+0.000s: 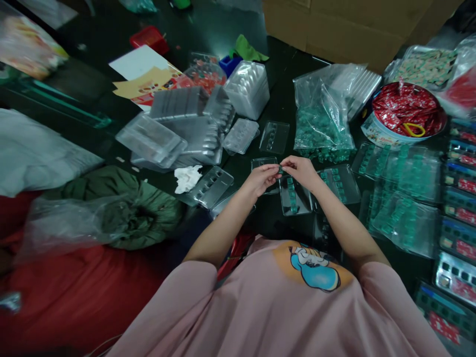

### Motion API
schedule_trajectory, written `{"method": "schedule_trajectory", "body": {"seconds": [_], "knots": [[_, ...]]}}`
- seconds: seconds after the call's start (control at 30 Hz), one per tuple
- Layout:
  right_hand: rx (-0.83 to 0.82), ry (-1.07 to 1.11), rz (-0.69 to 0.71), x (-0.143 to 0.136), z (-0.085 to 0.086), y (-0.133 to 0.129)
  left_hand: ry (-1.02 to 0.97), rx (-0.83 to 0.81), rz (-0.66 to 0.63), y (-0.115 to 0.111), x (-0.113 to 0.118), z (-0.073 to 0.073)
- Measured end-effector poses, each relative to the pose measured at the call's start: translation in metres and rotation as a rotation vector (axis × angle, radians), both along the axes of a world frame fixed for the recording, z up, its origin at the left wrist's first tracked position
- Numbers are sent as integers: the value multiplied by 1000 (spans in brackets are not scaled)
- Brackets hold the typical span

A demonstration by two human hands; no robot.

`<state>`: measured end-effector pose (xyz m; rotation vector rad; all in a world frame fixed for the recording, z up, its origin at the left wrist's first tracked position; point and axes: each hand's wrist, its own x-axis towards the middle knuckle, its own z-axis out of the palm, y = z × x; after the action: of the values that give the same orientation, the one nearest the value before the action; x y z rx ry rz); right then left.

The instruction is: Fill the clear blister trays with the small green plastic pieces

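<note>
My left hand (261,179) and my right hand (300,171) meet over the dark table, fingertips pinched together on a small green piece (280,169). Just below them lies a clear plastic tray (302,202) with a column of green pieces (292,196) in it. Partly behind my left hand is another clear tray (263,162). To the right of my right hand, a further tray (347,186) holds more green pieces. Beyond my hands stands a clear bag of green pieces (322,131).
Stacked clear trays (178,104) and a crumpled white tissue (187,178) are at the left. A round tin (379,130) of red packets, filled green trays (409,173) and packed red-and-green sets (459,213) line the right. A cardboard box (345,29) stands behind.
</note>
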<state>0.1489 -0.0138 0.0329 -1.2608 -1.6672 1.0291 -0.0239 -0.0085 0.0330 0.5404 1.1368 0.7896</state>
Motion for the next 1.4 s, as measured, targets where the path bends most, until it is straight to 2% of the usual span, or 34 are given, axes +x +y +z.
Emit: {"method": "schedule_trajectory", "body": {"seconds": [0.3,0.5,0.7,0.8,0.97,1.1,1.23,1.4], "knots": [[68,-59,-67,1,-6,0,13,5,28,0,4,2],[170,-128,-123,5,-8,1,-11,13,30,1,1,0],[51,-89,-33,2,-10,0,-20,9,19,0,1,1],[55,-160,-6,0,-10,-1,1,18,15,-1,2,0],[174,-327,18,-4,-10,-4,17,15,37,0,4,-1],[214,-439,-21,-5,-17,-2,15,9,57,0,5,1],[212,-453,-152,12,-27,5,34,56,64,6,-10,3],[226,-365,-203,38,-30,7,289,343,87,30,-51,-7]]}}
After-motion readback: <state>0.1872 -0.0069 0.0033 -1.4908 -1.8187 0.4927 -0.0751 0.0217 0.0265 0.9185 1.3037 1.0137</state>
